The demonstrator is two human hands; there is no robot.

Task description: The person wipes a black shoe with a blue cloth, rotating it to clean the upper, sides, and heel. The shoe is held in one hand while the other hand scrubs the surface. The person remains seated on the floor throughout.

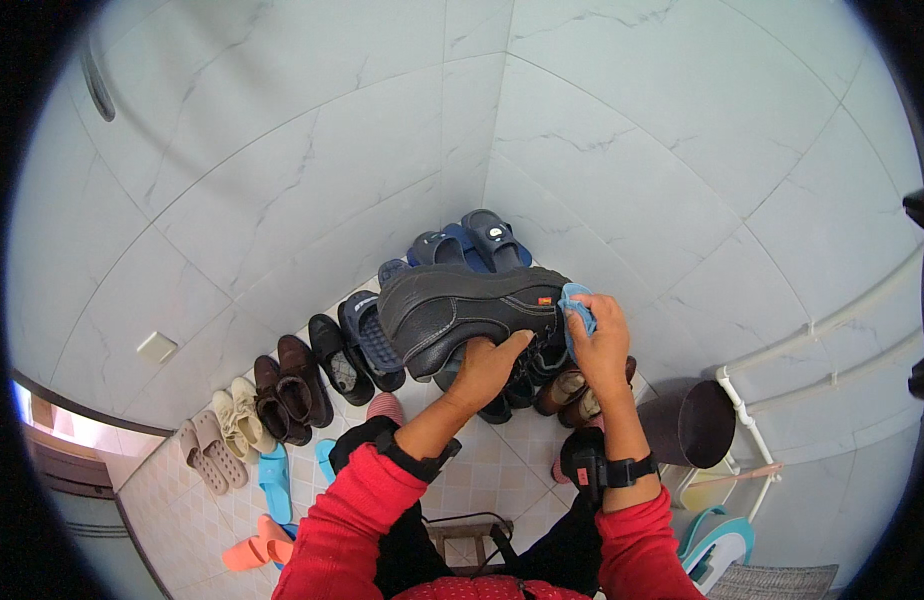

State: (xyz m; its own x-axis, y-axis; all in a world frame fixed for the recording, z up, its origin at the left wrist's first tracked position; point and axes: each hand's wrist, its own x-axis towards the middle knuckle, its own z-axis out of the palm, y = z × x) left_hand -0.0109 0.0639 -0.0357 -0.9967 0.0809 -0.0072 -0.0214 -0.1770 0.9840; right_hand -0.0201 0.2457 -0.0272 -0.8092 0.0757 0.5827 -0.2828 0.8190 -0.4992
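A black leather shoe (452, 310) with pale stitching and a small red tag is held up sideways before me, its sole edge facing away. My left hand (485, 372) reaches into the shoe's opening and grips it by the upper, the fingers partly hidden inside. At the shoe's right end, my right hand (600, 335) pinches a light blue cloth (578, 305) and presses it against the leather. Both wrists wear black straps over or near red sleeves.
Footwear lines the tiled walls: dark blue slippers (494, 238), black flats (339, 360), brown shoes (302, 380), cream shoes (244, 415), blue slippers (275, 482) and orange slippers (254, 546). To the right stand a dark bucket (667, 430), white pipes (742, 415) and a teal-rimmed basin (734, 530).
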